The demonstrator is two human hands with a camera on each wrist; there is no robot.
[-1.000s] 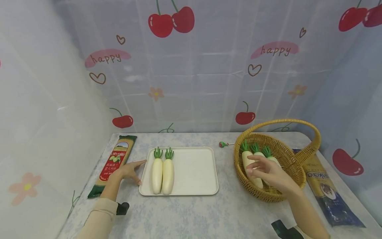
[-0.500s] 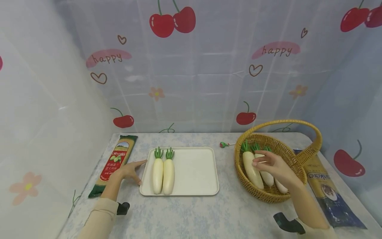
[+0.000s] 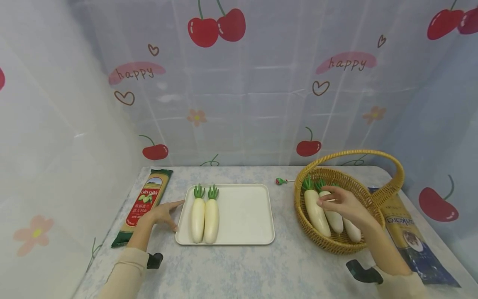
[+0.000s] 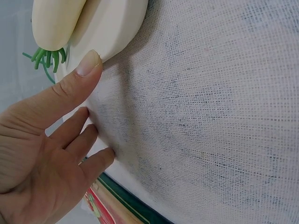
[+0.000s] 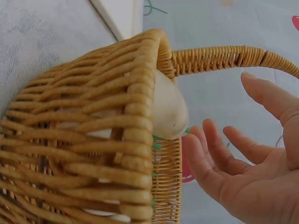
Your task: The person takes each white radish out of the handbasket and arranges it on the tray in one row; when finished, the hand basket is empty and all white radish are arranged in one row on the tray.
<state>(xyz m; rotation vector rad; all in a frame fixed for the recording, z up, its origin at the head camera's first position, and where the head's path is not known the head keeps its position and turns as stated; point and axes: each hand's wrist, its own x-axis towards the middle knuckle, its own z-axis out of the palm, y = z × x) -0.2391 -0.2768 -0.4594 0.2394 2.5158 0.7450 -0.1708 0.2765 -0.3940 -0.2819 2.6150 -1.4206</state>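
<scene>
White radishes [image 3: 315, 211]: three are lying side by side in the basket, green tops [image 3: 308, 184] pointing to the far rim, pale blunt ends pointing to the near one.
Radish weight and skin: they are looking smooth, stiff and fairly light, probably moulded models; the rounded skin could be turning or slipping under a loose pinch, though nothing about it is suggesting easy breakage.
Radish grip: the thick middle is offering the best hold, thumb on one side and fingers on the other; the thin tops are looking bendy and poor for lifting.
Right hand [image 3: 345, 207]: it is hovering over the basket, partly covering the rightmost radish; thumb and gently bent fingers are standing well apart, gripping nothing. Whether a fingertip is brushing a radish, I cannot tell.
Wicker basket [image 3: 325, 245]: it is standing upright, its tall handle [image 3: 354, 152] arching above the opening and limiting the room for lifting straight up.
White tray [image 3: 242, 214]: its left part is carrying two more radishes [image 3: 211, 222], lying close together.
Left hand [image 3: 160, 214]: it is resting at the tray's left edge, thumb and index spreading wide, grasping nothing.
Packets: a red-and-green one [image 3: 143, 205] is lying beyond the left hand, a blue-and-gold one [image 3: 414, 249] right of the basket.
</scene>
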